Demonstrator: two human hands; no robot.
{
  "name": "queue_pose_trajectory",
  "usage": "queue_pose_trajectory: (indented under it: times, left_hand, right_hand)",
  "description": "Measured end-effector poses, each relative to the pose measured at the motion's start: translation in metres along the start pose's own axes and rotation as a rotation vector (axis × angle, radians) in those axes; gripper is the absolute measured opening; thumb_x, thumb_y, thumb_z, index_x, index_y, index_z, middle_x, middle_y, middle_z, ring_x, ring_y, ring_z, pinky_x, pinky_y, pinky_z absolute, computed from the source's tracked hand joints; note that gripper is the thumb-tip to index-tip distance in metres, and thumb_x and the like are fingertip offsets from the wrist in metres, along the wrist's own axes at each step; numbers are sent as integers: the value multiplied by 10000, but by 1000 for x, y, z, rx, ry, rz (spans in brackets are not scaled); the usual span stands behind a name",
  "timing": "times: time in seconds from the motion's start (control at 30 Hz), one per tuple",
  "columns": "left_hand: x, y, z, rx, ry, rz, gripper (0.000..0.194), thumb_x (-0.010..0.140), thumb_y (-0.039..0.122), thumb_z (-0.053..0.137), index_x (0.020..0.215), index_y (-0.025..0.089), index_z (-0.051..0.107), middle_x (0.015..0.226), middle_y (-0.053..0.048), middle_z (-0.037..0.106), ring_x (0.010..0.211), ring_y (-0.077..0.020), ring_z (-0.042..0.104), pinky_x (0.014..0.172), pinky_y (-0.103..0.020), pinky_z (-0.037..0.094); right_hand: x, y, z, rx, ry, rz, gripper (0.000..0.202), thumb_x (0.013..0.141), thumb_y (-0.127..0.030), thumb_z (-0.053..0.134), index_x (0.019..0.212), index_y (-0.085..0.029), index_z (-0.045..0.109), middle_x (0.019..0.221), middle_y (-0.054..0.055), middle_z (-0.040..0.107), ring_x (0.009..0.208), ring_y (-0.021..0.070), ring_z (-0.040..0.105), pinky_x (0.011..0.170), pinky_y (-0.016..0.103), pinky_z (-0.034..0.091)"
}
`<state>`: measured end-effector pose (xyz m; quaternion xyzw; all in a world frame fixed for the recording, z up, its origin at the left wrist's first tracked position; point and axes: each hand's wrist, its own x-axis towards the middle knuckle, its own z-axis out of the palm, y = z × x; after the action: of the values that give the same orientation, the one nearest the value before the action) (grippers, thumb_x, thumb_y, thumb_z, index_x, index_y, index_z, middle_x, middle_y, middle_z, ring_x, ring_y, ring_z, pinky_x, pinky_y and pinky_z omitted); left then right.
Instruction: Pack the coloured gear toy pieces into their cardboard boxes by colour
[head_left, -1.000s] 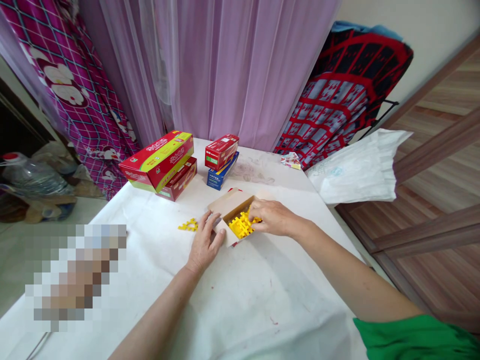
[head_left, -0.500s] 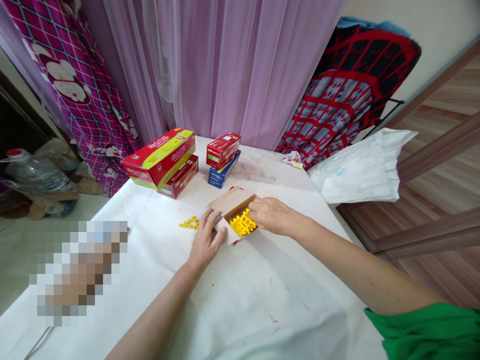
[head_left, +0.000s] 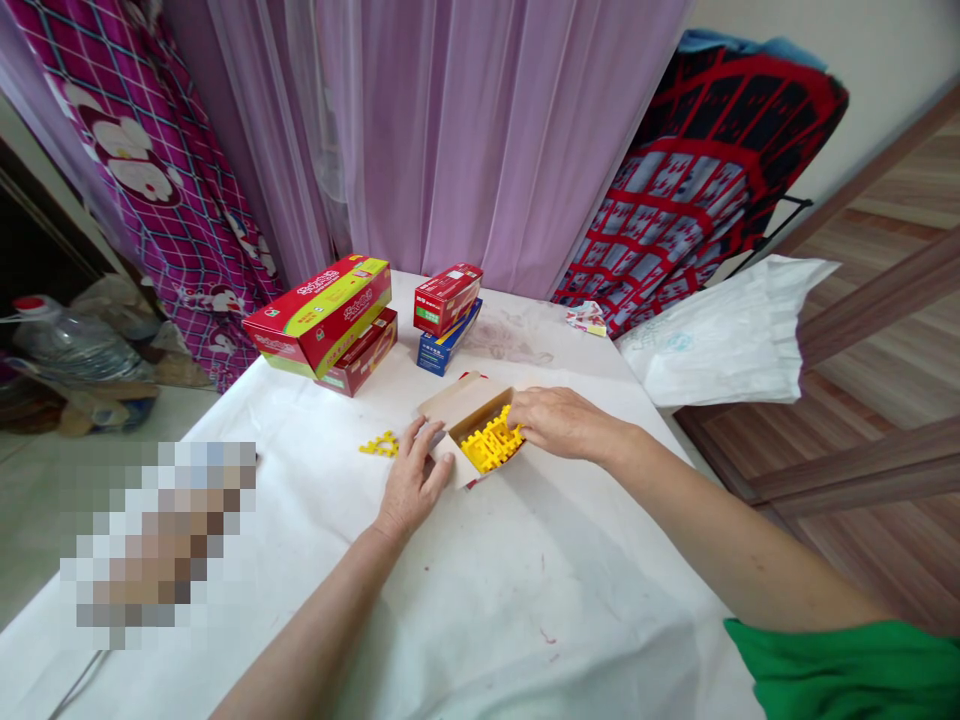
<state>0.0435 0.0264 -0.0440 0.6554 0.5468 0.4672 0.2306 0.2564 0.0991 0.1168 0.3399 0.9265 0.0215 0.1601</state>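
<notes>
An open cardboard box (head_left: 454, 397) with its flaps spread sits on the white-covered table, holding several yellow notched plastic pieces (head_left: 486, 446). My left hand (head_left: 411, 470) is at the box's left end, with the flap between its thumb and fingers. At the opposite end, my right hand (head_left: 559, 423) has its fingers bent down into the box and closed around a yellow notched piece; its fingertips are partly hidden. Just left of my left hand lies a yellow triangular piece (head_left: 380, 444), flat on the table.
A large red and yellow box (head_left: 319, 310) rests on a smaller red box (head_left: 361, 352). Nearby, another red box (head_left: 448, 300) is stacked on a blue box (head_left: 448, 340). A white bag (head_left: 720, 340) hangs by the right edge, and a blurred-out patch (head_left: 161, 545) covers the left.
My right hand has shifted slightly right along the box, and more of the yellow pieces shows beside its fingers. My left hand has stayed in place.
</notes>
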Motion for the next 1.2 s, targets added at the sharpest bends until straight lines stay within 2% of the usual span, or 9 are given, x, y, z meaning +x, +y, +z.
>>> queue_pose_trajectory:
  times: [0.07, 0.2, 0.33, 0.57, 0.87, 1.2]
  left_hand:
    - [0, 0, 0, -2, -5, -3, 448, 935, 414, 472, 1336, 216, 498, 1456, -146, 408, 1341, -269, 446, 1046, -434, 451]
    - [0, -1, 0, -7, -3, -10, 444, 934, 408, 475, 1334, 217, 500, 1460, -143, 404, 1341, -265, 446, 1048, -427, 448]
    - [0, -2, 0, 0, -5, -9, 450, 931, 412, 476, 1332, 209, 499, 1457, -151, 406, 1347, -268, 437, 1048, -436, 445]
    - [0, -2, 1, -1, -16, -8, 456, 935, 417, 466, 1339, 208, 491, 1465, -153, 391, 1361, -264, 420, 1052, -428, 440]
    - [0, -5, 2, -5, -4, 0, 441, 934, 403, 475, 1330, 211, 499, 1462, -150, 396, 1358, -262, 421, 1052, -434, 440]
    - [0, -4, 2, -13, 7, -1, 443, 927, 395, 489, 1333, 216, 499, 1461, -151, 400, 1347, -265, 436, 1040, -436, 452]
  right_hand:
    - [1, 0, 3, -1, 14, 6, 220, 870, -184, 514, 954, -215, 715, 1015, 72, 687, 984, 200, 600, 806, 279, 420]
    - [9, -1, 15, 23, -2, -75, 199, 869, -196, 525, 899, -234, 718, 941, 50, 700, 946, 196, 602, 763, 274, 414]
    - [11, -1, 23, 53, 7, -64, 215, 869, -177, 514, 880, -236, 720, 919, 46, 706, 916, 188, 609, 759, 278, 408]
    - [5, -6, 19, 120, 25, -1, 210, 836, -184, 559, 943, -242, 730, 950, 58, 713, 902, 196, 612, 726, 274, 410]
    - [10, -5, 21, 130, -16, -15, 236, 837, -124, 510, 901, -209, 721, 948, 57, 718, 914, 184, 626, 763, 263, 414]
    - [19, 2, 33, 250, 143, 57, 349, 781, -8, 457, 1023, -174, 645, 1032, 71, 673, 979, 172, 598, 849, 267, 421]
